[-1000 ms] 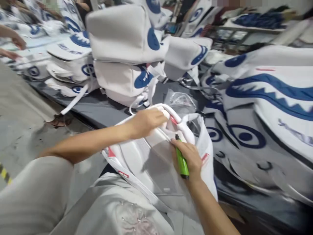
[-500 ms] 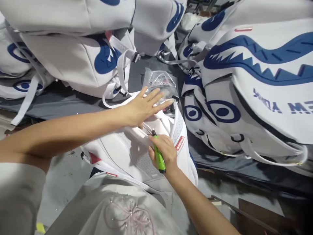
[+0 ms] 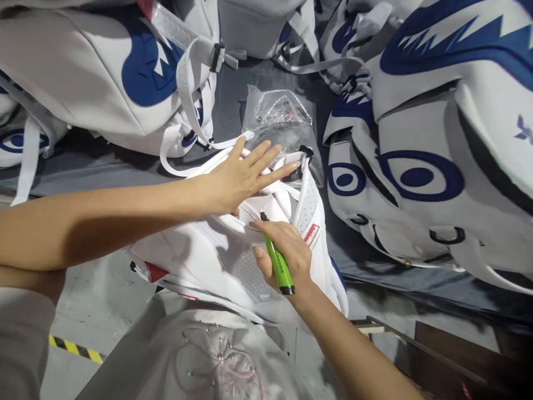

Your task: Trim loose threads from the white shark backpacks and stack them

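A white backpack [image 3: 195, 244] lies with its padded, perforated back and straps upward, leaning against my body. My left hand [image 3: 239, 180] rests on its upper part with the fingers spread; the thumb is partly hidden. Just below and to the right, my right hand [image 3: 291, 250] is closed around a green marker pen [image 3: 278, 261]. The pen's dark tip points up and away from me, close over the white fabric; whether it touches cannot be made out. A clear plastic bag [image 3: 283, 114] lies beyond my left fingertips, partly under the backpack's top.
More white backpacks with blue shark-mouth and eye prints stand at the left [image 3: 95, 72] and right [image 3: 433, 128] on a dark-covered table [image 3: 233, 83]. Loose straps [image 3: 187, 83] hang from them. Yellow-black tape [image 3: 77, 349] marks the floor at lower left.
The view has shifted, so the surrounding backpacks sit higher and farther out. Both hands stay nearly in place on the backpack; the right hand and marker pen appear slightly farther right.
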Demonstrator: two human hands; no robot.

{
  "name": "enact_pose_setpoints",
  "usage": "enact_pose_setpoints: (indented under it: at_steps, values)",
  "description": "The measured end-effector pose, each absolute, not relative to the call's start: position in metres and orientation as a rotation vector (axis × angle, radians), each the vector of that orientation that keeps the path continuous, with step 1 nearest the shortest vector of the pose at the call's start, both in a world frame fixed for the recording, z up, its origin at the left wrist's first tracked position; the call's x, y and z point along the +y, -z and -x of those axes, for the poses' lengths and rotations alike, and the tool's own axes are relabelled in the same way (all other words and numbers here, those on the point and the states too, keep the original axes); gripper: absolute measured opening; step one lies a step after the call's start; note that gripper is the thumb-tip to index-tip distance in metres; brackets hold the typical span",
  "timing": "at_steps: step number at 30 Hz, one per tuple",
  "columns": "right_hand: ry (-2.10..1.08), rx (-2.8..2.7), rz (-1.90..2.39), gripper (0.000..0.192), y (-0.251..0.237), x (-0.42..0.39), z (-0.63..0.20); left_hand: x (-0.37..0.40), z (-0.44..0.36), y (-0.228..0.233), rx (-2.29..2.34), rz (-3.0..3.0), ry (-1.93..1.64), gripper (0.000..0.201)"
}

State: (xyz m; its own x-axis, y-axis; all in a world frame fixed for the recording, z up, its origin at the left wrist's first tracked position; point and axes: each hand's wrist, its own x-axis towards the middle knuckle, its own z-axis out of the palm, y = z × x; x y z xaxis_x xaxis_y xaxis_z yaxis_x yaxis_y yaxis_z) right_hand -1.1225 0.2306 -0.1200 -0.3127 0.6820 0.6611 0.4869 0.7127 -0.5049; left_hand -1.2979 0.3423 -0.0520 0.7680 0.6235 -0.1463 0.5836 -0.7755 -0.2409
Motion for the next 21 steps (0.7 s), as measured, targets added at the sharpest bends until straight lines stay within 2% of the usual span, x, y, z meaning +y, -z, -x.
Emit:
enact_pose_setpoints:
  at_steps: [3,7,11,14,18,21]
  values:
    - [-0.289,-1.953,0.87,0.027,0.119,0.234,1.128,0.344,1.293,0.057,-0.99,2.765,-0.308,0.13]
    - [-0.32,-2.026,0.9,0.029,0.116,0.239,1.124,0.345,1.291,0.062,-1.005,2.75,-0.221,0.114]
    - [-0.305,-2.123,0.995,0.038,0.114,0.237,1.107,0.34,1.292,0.063,-1.045,2.748,-0.15,0.095]
    - [-0.301,-2.018,1.145,0.048,0.11,0.234,1.098,0.338,1.292,0.062,-1.144,2.75,-0.131,0.093]
    - [-0.309,-1.962,1.245,0.019,0.1,0.245,1.1,0.337,1.29,0.06,-1.285,2.754,-0.139,0.095]
    - [-0.42,-2.231,1.102,0.014,0.088,0.263,1.103,0.337,1.288,0.059,-1.363,2.787,-0.139,0.087]
